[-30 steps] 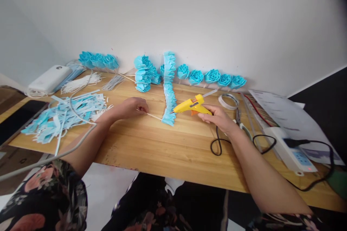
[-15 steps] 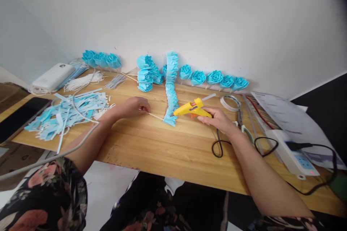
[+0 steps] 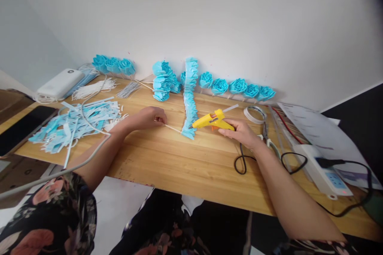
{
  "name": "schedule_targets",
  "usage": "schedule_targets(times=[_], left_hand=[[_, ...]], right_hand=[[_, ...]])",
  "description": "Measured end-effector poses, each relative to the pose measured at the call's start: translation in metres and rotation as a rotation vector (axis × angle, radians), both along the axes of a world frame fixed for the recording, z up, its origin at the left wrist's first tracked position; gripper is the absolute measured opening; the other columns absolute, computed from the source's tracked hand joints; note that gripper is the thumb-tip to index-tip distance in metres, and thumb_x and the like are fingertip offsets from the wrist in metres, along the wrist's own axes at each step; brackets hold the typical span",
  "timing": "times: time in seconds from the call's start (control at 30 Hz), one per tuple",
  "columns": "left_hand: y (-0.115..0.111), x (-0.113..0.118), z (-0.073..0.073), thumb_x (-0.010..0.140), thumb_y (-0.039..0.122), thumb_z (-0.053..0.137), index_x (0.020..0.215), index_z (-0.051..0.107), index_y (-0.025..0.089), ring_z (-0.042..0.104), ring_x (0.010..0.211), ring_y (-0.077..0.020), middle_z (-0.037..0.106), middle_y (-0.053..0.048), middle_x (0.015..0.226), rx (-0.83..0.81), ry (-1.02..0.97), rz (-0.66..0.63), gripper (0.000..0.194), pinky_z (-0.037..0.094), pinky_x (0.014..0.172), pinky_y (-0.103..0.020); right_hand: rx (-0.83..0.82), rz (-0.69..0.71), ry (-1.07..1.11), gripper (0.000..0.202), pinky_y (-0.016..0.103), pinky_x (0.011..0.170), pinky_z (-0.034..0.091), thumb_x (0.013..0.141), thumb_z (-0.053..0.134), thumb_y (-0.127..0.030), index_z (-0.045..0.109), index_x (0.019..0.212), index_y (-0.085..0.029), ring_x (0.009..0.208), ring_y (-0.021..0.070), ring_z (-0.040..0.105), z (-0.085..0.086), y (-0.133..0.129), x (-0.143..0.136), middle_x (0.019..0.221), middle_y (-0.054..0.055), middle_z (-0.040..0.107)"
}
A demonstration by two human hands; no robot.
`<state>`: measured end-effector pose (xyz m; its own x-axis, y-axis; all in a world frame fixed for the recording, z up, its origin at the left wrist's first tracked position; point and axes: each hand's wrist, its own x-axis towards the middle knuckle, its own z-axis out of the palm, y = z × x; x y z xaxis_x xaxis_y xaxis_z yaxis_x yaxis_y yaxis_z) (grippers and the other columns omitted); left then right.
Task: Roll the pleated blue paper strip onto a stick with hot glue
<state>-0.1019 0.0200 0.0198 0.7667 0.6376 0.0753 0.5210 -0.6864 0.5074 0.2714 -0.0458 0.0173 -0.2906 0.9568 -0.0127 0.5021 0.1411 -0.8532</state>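
Observation:
A long pleated blue strip (image 3: pixel 190 95) lies on the wooden table, its far end up against the wall. My left hand (image 3: pixel 152 117) is closed on a thin pale stick (image 3: pixel 173 128), whose other end touches the strip's near end. My right hand (image 3: pixel 241 130) grips a yellow glue gun (image 3: pixel 211 120) by its handle, with the nozzle tip at the strip's near end. A clear glue stick (image 3: pixel 230 108) pokes out of the gun's back.
Blue flowers (image 3: pixel 237 86) line the wall. Blue scraps (image 3: pixel 80 123), a phone (image 3: pixel 26 129) and a white device (image 3: pixel 61 83) lie left. Right are a tape roll (image 3: pixel 255 114), scissors (image 3: pixel 265 131), a power strip (image 3: pixel 324 171) and paper (image 3: pixel 323 135). A pale cable crosses my left forearm.
The whole view has shifted very slightly. Both hands, the stick and the glue gun keep almost the same places relative to the strip.

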Motion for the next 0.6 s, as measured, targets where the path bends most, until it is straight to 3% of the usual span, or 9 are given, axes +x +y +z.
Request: schedule_targets(times=[0.27, 0.47, 0.6], left_hand=[[0.0007, -0.0006, -0.002, 0.085, 0.026, 0.057, 0.085, 0.071, 0.016, 0.059, 0.076, -0.0129, 0.066, -0.004, 0.085, 0.006, -0.001, 0.006, 0.017, 0.043, 0.069, -0.021], [0.0, -0.0003, -0.0002, 0.085, 0.027, 0.055, 0.085, 0.07, 0.016, 0.059, 0.076, -0.013, 0.066, -0.004, 0.085, 0.008, 0.013, 0.006, 0.019, 0.043, 0.069, -0.022], [-0.0003, -0.0019, 0.0025, 0.085, 0.027, 0.055, 0.085, 0.07, 0.016, 0.058, 0.074, -0.0123, 0.066, -0.004, 0.084, -0.011, 0.027, -0.007, 0.019, 0.043, 0.067, -0.021]], right_hand=[[0.011, -0.005, 0.135, 0.037, 0.026, 0.05, 0.027, 0.08, 0.066, -0.046, 0.072, 0.101, -0.016, 0.053, 0.0105, 0.036, 0.0075, -0.003, 0.0007, 0.062, -0.001, 0.048], [0.006, 0.015, -0.002, 0.037, 0.025, 0.048, 0.029, 0.074, 0.072, -0.045, 0.073, 0.1, -0.018, 0.054, 0.0119, 0.04, 0.008, -0.0009, -0.0006, 0.063, -0.001, 0.053], [0.003, -0.035, 0.133, 0.037, 0.025, 0.049, 0.029, 0.077, 0.068, -0.048, 0.071, 0.096, -0.016, 0.052, 0.011, 0.038, 0.0053, -0.0003, 0.0039, 0.06, -0.001, 0.048]])
